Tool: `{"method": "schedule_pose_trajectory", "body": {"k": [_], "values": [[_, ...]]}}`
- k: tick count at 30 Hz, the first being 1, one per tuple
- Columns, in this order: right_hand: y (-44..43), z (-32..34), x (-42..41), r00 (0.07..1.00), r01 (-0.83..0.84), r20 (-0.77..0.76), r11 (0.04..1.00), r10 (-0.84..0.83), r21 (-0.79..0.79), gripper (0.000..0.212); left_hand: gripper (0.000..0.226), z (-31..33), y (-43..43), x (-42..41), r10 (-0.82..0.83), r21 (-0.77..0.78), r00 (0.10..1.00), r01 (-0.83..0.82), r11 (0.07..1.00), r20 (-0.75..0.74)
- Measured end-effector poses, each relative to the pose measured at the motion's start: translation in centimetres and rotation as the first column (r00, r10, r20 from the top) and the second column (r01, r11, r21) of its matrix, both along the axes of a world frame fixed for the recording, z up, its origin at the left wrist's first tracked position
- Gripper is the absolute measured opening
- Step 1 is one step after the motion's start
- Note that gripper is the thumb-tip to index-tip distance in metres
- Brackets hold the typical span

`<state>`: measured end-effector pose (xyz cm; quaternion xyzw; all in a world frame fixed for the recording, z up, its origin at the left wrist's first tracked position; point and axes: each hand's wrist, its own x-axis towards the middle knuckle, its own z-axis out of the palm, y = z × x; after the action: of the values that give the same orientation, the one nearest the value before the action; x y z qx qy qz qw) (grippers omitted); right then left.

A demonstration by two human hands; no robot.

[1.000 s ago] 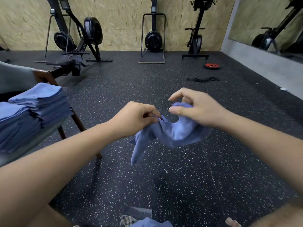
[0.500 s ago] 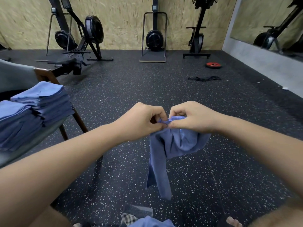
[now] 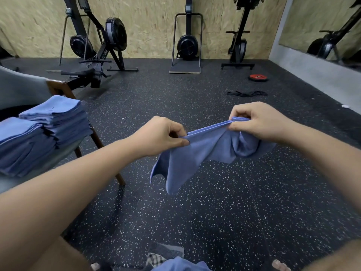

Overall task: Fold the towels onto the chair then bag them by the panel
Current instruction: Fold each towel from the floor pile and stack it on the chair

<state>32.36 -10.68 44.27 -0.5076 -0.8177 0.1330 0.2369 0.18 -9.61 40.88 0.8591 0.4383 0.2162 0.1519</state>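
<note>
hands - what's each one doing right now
Left hand: pinching the towel at its top edge.
Right hand: pinching the same towel's top edge, further along.

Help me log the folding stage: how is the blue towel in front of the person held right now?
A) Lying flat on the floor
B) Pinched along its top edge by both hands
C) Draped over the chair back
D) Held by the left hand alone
B: the left hand and the right hand each pinch the top edge of the blue towel, which stretches between them with the rest hanging below.
</note>
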Motion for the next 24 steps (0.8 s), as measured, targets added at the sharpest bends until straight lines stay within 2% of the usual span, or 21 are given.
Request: {"method": "schedule_pose_trajectory", "body": {"k": [12,17,24], "values": [[2.7,-2.7,4.2,0.983,0.185,0.011,0.982,-0.185,-0.047,0.011,0.006,-0.2,2.6,-3.5,0.198,0.001,0.976,-0.199,0.980,-0.085],[2.7,-4.0,3.6,0.983,0.185,0.022,0.979,-0.184,-0.087,0.011,0.006,-0.3,2.2,-3.2,0.163,0.023,0.982,-0.161,0.987,-0.095],[0.6,-3.7,-0.8,0.995,0.039,-0.083,0.994,-0.048,-0.104,0.028,0.006,0.5,0.4,-0.8,0.038,0.095,0.996,-0.030,0.995,-0.086]]}}
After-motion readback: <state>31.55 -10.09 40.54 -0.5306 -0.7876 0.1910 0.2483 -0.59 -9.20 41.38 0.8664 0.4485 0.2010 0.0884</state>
